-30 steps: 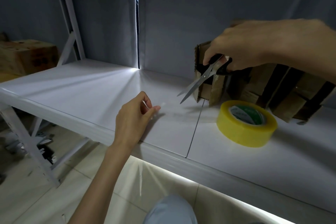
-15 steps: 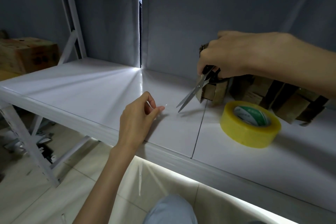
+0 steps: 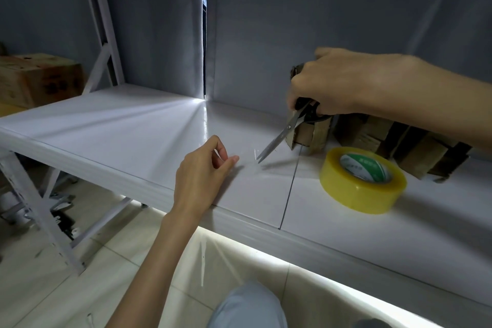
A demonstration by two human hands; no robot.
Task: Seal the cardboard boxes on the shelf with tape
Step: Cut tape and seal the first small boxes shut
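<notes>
A clear strip of tape [image 3: 246, 157] is pinched by the left hand [image 3: 202, 173] just above the white shelf [image 3: 119, 136]. Scissors [image 3: 282, 138] are gripped by the right hand [image 3: 330, 82], blades pointed down at the strip. The yellow tape roll [image 3: 363, 180] is laid flat near the flattened cardboard boxes [image 3: 415, 146].

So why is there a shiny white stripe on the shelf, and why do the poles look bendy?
Head view: light coming through the gap in the grey backdrop glares off the glossy white shelf. Still head view: the wide-angle lens bows the white metal shelf posts. The steel scissors in the right hand cast a soft shadow beside the yellow tape roll.
</notes>
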